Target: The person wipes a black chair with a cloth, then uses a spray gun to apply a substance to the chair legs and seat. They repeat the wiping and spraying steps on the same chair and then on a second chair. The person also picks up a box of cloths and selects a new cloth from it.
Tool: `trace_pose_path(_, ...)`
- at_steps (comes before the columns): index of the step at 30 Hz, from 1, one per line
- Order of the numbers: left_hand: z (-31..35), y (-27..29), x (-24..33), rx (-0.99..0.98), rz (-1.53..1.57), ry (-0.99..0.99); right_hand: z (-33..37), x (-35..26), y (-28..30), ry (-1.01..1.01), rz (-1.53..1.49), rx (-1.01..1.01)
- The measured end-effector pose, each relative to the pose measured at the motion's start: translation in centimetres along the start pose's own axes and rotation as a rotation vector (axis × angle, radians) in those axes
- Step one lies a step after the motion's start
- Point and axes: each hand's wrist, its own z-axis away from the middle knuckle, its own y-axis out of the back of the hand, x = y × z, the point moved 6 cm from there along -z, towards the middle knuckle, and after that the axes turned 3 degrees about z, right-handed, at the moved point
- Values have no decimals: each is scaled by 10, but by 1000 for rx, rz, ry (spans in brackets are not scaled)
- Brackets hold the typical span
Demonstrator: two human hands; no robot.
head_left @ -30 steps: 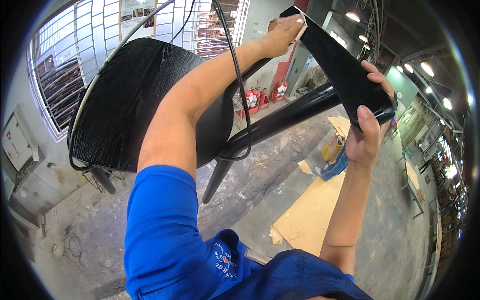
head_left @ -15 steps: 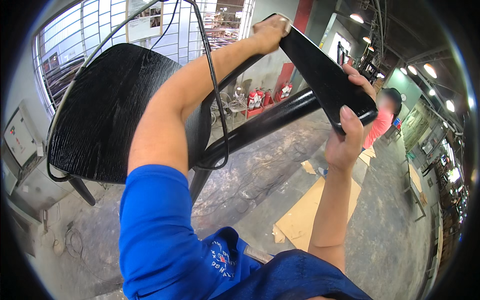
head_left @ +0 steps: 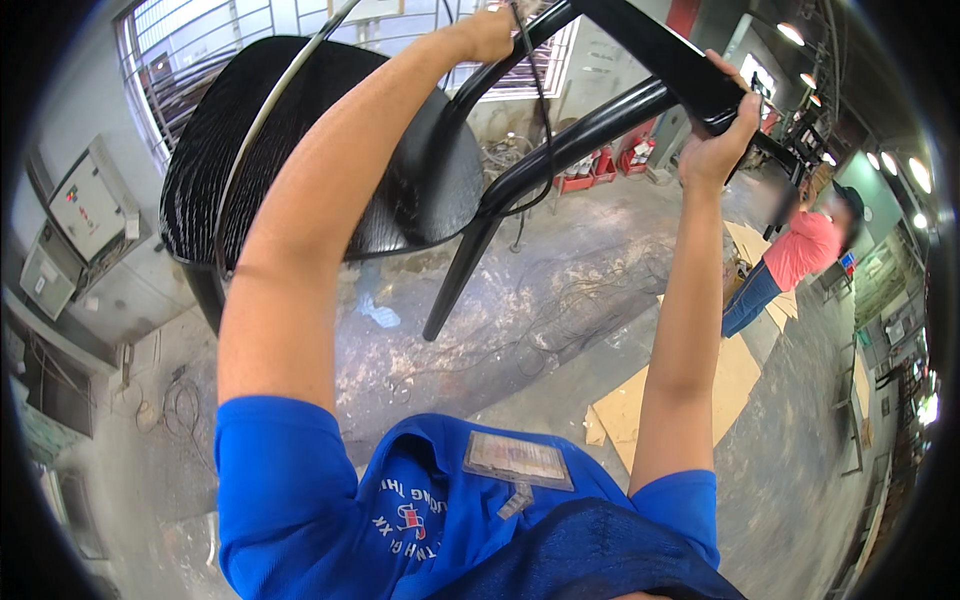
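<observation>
A glossy black wooden chair (head_left: 330, 150) is tilted in the air before me, its broad panel at the left and its legs slanting down. A hooked rod, pale on one side and dark on the other (head_left: 272, 100), loops about it. My right hand (head_left: 722, 140) is closed round the end of the chair's flat black top piece (head_left: 665, 60), thumb on the near side. My left hand (head_left: 487, 36) is closed beside the upper black bar (head_left: 540, 35), at the picture's top edge. What its fingers hold is hidden.
A person in a pink top (head_left: 805, 245) stands at the right. Flat cardboard (head_left: 690, 395) lies on the floor. Red fire extinguishers (head_left: 603, 165) stand by the wall behind the chair. At the left are a wall-mounted electrical box (head_left: 88, 205) and a coiled cable (head_left: 182, 408).
The chair has shifted up and rightward in view. My left hand has left the far end of the top piece and sits further left by the bar. My right hand keeps its grip.
</observation>
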Motion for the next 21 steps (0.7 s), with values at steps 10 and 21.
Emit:
trace_pose_path(10, 169, 32, 124, 822, 607, 153, 20, 5, -24, -67, 39, 92)
trace_pose_path(21, 13, -15, 176, 704, 940, -289, 33, -2, -18, -137, -84, 154)
